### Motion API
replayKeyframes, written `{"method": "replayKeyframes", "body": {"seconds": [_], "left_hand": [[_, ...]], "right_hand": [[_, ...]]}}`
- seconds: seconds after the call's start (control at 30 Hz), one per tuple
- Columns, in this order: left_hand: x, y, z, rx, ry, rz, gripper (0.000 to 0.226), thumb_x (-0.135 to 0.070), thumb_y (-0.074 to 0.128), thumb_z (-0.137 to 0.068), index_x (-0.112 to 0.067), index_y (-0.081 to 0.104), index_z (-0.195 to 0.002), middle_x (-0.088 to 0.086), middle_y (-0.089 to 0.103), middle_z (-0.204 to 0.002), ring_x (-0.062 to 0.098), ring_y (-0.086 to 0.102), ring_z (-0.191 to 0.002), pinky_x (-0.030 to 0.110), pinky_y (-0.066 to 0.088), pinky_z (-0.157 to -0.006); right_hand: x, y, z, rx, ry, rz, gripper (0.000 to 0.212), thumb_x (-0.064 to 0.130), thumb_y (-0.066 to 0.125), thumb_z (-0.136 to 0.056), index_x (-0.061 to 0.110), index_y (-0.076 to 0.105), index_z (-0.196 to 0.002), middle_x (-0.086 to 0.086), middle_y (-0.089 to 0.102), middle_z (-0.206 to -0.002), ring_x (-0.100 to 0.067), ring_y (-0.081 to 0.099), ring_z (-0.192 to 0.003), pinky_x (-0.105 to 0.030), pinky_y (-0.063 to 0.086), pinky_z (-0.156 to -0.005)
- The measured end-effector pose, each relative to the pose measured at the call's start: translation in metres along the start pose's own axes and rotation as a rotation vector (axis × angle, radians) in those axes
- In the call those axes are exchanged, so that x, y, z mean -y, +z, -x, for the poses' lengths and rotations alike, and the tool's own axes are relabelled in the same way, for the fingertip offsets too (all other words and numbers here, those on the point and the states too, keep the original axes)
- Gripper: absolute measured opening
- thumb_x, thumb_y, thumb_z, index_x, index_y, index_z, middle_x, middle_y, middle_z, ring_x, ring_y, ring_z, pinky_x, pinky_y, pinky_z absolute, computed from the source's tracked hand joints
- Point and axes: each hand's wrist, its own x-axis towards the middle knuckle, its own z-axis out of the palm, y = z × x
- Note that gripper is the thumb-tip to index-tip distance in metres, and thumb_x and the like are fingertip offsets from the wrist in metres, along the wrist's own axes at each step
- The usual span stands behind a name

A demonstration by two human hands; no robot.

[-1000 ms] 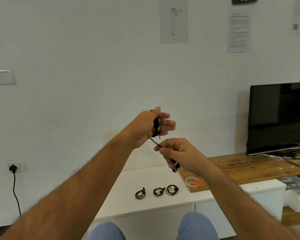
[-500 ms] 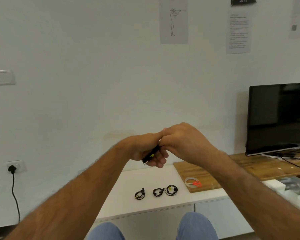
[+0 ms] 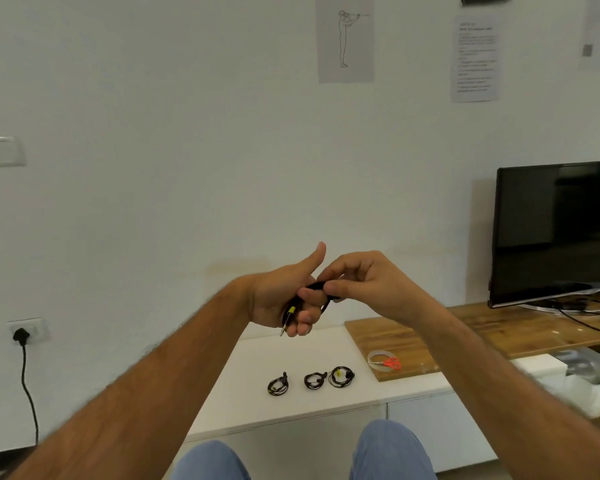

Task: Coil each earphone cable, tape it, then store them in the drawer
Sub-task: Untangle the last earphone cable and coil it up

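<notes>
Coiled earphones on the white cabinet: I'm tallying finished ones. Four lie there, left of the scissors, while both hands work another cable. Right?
Not four: the head view shows three coiled earphones on the white cabinet, left of the scissors. The left hand and right hand do hold another cable.

Both hands are raised well above the white cabinet top [image 3: 257,355], with open air beneath them. On that top, three coiled earphone bundles lie in a row near the front edge: left bundle [image 3: 278,386], middle bundle [image 3: 314,380], right bundle [image 3: 341,376], the last two almost touching. Bare surface lies behind and to the left of them. To the right, a wooden board [image 3: 413,337] overlaps the cabinet; a tape roll [image 3: 378,356] and orange scissors [image 3: 391,363] occupy its near corner. Further right, a television [image 3: 555,230] and trailing cables [image 3: 589,313] block the board's far end. The person's knees [image 3: 388,448] sit just before the drawer fronts [image 3: 430,431].
</notes>
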Motion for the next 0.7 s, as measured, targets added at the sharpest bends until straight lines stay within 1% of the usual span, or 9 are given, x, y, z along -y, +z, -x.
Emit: {"method": "replayKeyframes", "body": {"seconds": [0.1, 0.17, 0.2, 0.27, 0.37, 0.43, 0.5, 0.6, 0.7], "left_hand": [[0.005, -0.001, -0.002, -0.004, 0.026, 0.025, 0.07, -0.081, 0.015, -0.074, -0.02, 0.029, -0.042, 0.003, 0.042, -0.04, 0.017, 0.051, -0.034, 0.02, 0.035, -0.036], [0.011, -0.003, -0.003, -0.008, 0.035, 0.057, 0.069, -0.078, 0.015, -0.075, -0.02, 0.03, -0.041, 0.003, 0.041, -0.039, 0.016, 0.05, -0.032, 0.018, 0.034, -0.035], [0.014, -0.004, -0.004, -0.01, 0.037, 0.076, 0.07, -0.077, 0.013, -0.078, -0.021, 0.031, -0.04, 0.002, 0.041, -0.038, 0.016, 0.049, -0.031, 0.018, 0.034, -0.034], [0.021, -0.007, -0.008, -0.016, 0.052, 0.115, 0.073, -0.075, 0.012, -0.081, -0.021, 0.035, -0.039, 0.001, 0.039, -0.037, 0.015, 0.046, -0.029, 0.018, 0.034, -0.034], [0.034, -0.015, -0.016, -0.071, 0.054, 0.151, 0.067, -0.076, 0.021, -0.077, -0.021, 0.033, -0.04, -0.001, 0.035, -0.038, 0.014, 0.04, -0.029, 0.018, 0.032, -0.033], [0.045, -0.023, -0.025, -0.129, 0.033, 0.181, 0.066, -0.075, 0.023, -0.079, -0.021, 0.031, -0.04, -0.002, 0.034, -0.038, 0.012, 0.038, -0.03, 0.018, 0.028, -0.032], [0.058, -0.031, -0.037, -0.187, 0.017, 0.219, 0.067, -0.072, 0.023, -0.084, -0.022, 0.032, -0.04, -0.004, 0.033, -0.037, 0.009, 0.037, -0.029, 0.017, 0.025, -0.03], [0.078, -0.043, -0.055, -0.248, -0.025, 0.263, 0.066, -0.07, 0.026, -0.087, -0.022, 0.032, -0.042, -0.006, 0.03, -0.038, 0.005, 0.032, -0.028, 0.014, 0.02, -0.028], [0.102, -0.054, -0.07, -0.259, -0.058, 0.322, 0.065, -0.069, 0.028, -0.089, -0.023, 0.034, -0.043, -0.008, 0.028, -0.039, 0.003, 0.027, -0.029, 0.011, 0.015, -0.029]], "right_hand": [[-0.01, 0.006, 0.001, -0.007, 0.021, -0.127, 0.015, 0.0, 0.07, -0.085, 0.009, 0.072, -0.097, -0.013, 0.074, -0.091, -0.024, 0.069, -0.087, -0.045, 0.054, -0.086], [-0.017, 0.01, -0.001, -0.004, 0.027, -0.188, 0.017, 0.001, 0.07, -0.084, 0.008, 0.071, -0.099, -0.015, 0.073, -0.094, -0.028, 0.069, -0.09, -0.05, 0.055, -0.087], [-0.021, 0.012, -0.002, -0.005, 0.03, -0.203, 0.018, 0.001, 0.07, -0.084, 0.008, 0.071, -0.1, -0.014, 0.073, -0.093, -0.027, 0.07, -0.09, -0.049, 0.056, -0.086], [-0.028, 0.019, -0.005, -0.002, 0.044, -0.216, 0.019, -0.003, 0.066, -0.087, 0.005, 0.069, -0.103, -0.009, 0.073, -0.092, -0.024, 0.07, -0.089, -0.04, 0.058, -0.081], [-0.044, 0.031, -0.01, -0.026, 0.086, -0.238, 0.015, -0.005, 0.063, -0.089, 0.007, 0.069, -0.097, -0.004, 0.073, -0.084, -0.019, 0.071, -0.082, -0.03, 0.056, -0.075], [-0.058, 0.039, -0.015, -0.069, 0.116, -0.24, 0.014, -0.003, 0.064, -0.089, 0.009, 0.069, -0.091, -0.008, 0.073, -0.083, -0.022, 0.071, -0.08, -0.034, 0.058, -0.075], [-0.076, 0.049, -0.019, -0.109, 0.147, -0.255, 0.01, -0.003, 0.064, -0.089, 0.006, 0.068, -0.089, -0.015, 0.07, -0.082, -0.026, 0.07, -0.079, -0.039, 0.059, -0.077], [-0.104, 0.063, -0.023, -0.164, 0.214, -0.281, 0.012, -0.004, 0.063, -0.089, 0.007, 0.068, -0.086, -0.011, 0.068, -0.077, -0.024, 0.068, -0.074, -0.04, 0.06, -0.076], [-0.132, 0.075, -0.024, -0.186, 0.282, -0.307, 0.013, -0.001, 0.065, -0.088, 0.011, 0.069, -0.086, -0.009, 0.068, -0.079, -0.022, 0.068, -0.079, -0.044, 0.06, -0.079]]}}
